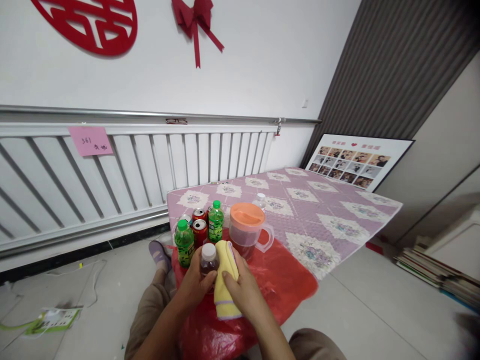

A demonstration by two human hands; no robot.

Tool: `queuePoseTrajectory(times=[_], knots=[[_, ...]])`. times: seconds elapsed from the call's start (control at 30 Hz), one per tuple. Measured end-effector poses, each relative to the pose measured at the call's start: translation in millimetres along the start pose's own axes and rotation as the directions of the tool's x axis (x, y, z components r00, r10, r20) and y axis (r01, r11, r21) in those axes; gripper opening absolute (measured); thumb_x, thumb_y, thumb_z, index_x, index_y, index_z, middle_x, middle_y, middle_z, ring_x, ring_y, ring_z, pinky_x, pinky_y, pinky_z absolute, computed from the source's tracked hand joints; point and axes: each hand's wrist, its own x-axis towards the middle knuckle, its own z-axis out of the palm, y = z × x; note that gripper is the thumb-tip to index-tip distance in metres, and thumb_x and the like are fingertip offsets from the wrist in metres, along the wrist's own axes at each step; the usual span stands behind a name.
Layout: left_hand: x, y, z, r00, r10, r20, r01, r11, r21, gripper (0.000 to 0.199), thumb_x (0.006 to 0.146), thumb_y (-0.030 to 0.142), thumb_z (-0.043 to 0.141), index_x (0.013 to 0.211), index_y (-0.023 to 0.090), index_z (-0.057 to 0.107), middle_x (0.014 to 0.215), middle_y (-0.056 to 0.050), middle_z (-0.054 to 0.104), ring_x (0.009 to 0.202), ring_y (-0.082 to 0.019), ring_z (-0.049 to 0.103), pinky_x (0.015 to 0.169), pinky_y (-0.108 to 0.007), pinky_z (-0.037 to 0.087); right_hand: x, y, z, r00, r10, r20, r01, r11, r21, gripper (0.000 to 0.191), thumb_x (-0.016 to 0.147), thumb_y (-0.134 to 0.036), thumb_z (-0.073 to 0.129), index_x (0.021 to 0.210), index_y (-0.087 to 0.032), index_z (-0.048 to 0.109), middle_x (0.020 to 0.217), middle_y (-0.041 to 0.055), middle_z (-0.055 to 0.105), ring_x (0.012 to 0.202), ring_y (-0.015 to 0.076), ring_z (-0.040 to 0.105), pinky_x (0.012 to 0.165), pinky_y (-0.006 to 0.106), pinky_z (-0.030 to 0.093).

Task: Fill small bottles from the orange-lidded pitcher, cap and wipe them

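My left hand (193,282) is wrapped round a small clear bottle (209,257) with a white cap and dark liquid inside. In my right hand (243,282) is a folded yellow cloth (225,295) with a purple edge, held against the bottle's right side. Just beyond stand a green-capped bottle (184,245), another green bottle (216,222) and several red drink cans (200,231). Behind the cloth is a clear pitcher (243,234) with an orange lid and dark liquid low inside. Part of the held bottle is hidden by my fingers.
A red plastic sheet (288,280) covers the near corner of the purple flowered mattress (255,192). Another white-capped bottle (260,200) stands behind the pitcher. A radiator (202,157) runs along the wall. A power strip (56,320) with cords lies on the floor at left.
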Motion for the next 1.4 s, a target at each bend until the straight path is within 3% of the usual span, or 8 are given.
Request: queuePoseTrajectory(times=[0.17,0.3,0.43,0.57,0.73,0.93,1.23,1.4], knots=[[-2.8,5.2,-8.8,1.0,-0.004,0.021,0.003,0.999,0.043,0.07,0.077,0.019,0.057,0.142,0.018,0.032,0.144,-0.013,0.049,0.131,-0.025,0.05,0.114,-0.044,0.037,1.0,22.9,11.5,0.988,0.134,0.08,-0.133,0.991,-0.02,0.072,0.078,-0.018,0.053,0.148,-0.017,0.037,0.148,0.0127,0.047,0.135,0.024,0.045,0.115,0.044,0.03],[-3.5,-0.2,-6.3,0.998,-0.036,-0.058,0.039,0.998,0.052,0.067,0.074,0.018,0.059,0.137,0.018,0.036,0.138,-0.012,0.054,0.127,-0.024,0.054,0.112,-0.042,0.038,-3.3,33.6,16.8,0.982,0.159,0.104,-0.158,0.987,-0.024,0.072,0.078,-0.019,0.054,0.148,-0.014,0.037,0.145,0.0152,0.05,0.133,0.0255,0.048,0.114,0.044,0.032],[-7.3,-4.7,4.0,0.974,-0.07,-0.213,0.094,0.99,0.103,0.067,0.07,0.023,0.068,0.131,0.018,0.04,0.133,-0.012,0.055,0.122,-0.026,0.056,0.107,-0.043,0.042,-6.1,19.3,10.8,0.988,0.137,0.076,-0.136,0.991,-0.021,0.075,0.081,-0.022,0.051,0.152,-0.012,0.028,0.15,0.0153,0.043,0.14,0.0238,0.038,0.117,0.042,0.027],[-9.7,-4.0,12.5,0.954,-0.025,-0.299,0.073,0.986,0.15,0.068,0.074,0.029,0.069,0.134,0.018,0.038,0.135,-0.014,0.052,0.125,-0.028,0.053,0.107,-0.045,0.042,-5.6,-3.8,1.7,1.0,0.013,-0.005,-0.013,1.0,-0.007,0.074,0.082,-0.023,0.05,0.152,-0.017,0.029,0.152,0.0115,0.039,0.142,0.0233,0.033,0.117,0.042,0.027],[-8.7,-9.5,11.8,0.959,0.091,-0.267,-0.037,0.979,0.201,0.068,0.075,0.024,0.068,0.137,0.019,0.041,0.138,-0.014,0.051,0.132,-0.029,0.045,0.112,-0.046,0.036,-1.4,4.7,6.2,1.0,0.023,0.017,-0.022,0.999,-0.039,0.074,0.081,-0.02,0.05,0.152,-0.016,0.029,0.152,0.0126,0.04,0.141,0.0237,0.035,0.118,0.042,0.025],[-13.0,-9.3,2.2,0.983,0.066,-0.174,-0.028,0.977,0.214,0.068,0.078,0.021,0.063,0.141,0.019,0.037,0.144,-0.014,0.048,0.135,-0.027,0.044,0.114,-0.045,0.033,1.4,34.8,18.8,0.988,0.123,0.097,-0.121,0.992,-0.026,0.073,0.076,-0.015,0.052,0.147,-0.009,0.037,0.145,0.0175,0.05,0.133,0.0263,0.048,0.114,0.044,0.033],[-11.3,10.6,0.7,0.975,-0.06,-0.215,0.131,0.934,0.333,0.06,0.075,0.026,0.066,0.13,0.016,0.044,0.131,-0.014,0.056,0.123,-0.027,0.054,0.105,-0.043,0.041,0.9,-3.0,2.9,1.0,-0.014,-0.021,0.015,0.999,0.038,0.073,0.083,-0.023,0.049,0.152,-0.016,0.028,0.154,0.0108,0.036,0.143,0.02,0.033,0.118,0.038,0.025],[-10.9,12.3,-4.4,0.987,-0.05,-0.153,0.098,0.939,0.328,0.057,0.077,0.027,0.063,0.13,0.017,0.044,0.13,-0.013,0.058,0.121,-0.028,0.056,0.104,-0.044,0.043,4.9,9.4,7.5,0.999,0.045,0.019,-0.044,0.999,-0.028,0.072,0.082,-0.021,0.048,0.151,-0.011,0.03,0.151,0.0144,0.041,0.14,0.0222,0.036,0.116,0.039,0.027]])
